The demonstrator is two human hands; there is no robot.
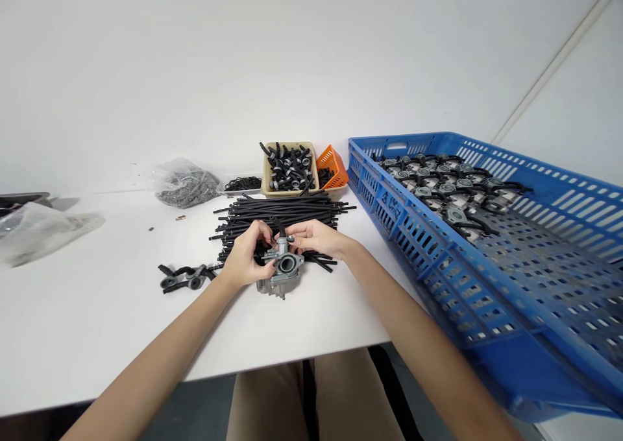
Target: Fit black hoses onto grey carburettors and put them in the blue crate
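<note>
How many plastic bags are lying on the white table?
2. One clear bag lies at the far left edge of the table; a second bag, full of small dark parts, sits farther back, left of the black tube pile. Others may lie outside the view.

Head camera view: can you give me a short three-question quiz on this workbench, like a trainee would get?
1. True or false: the left hand and right hand both touch the grey metal part.
2. The long black tubes lie: A in the blue crate; B on the table; C on the floor.
3. Fill in: the blue crate stands on the person's ____ side.
Key: 1 true; 2 B; 3 right.
</note>
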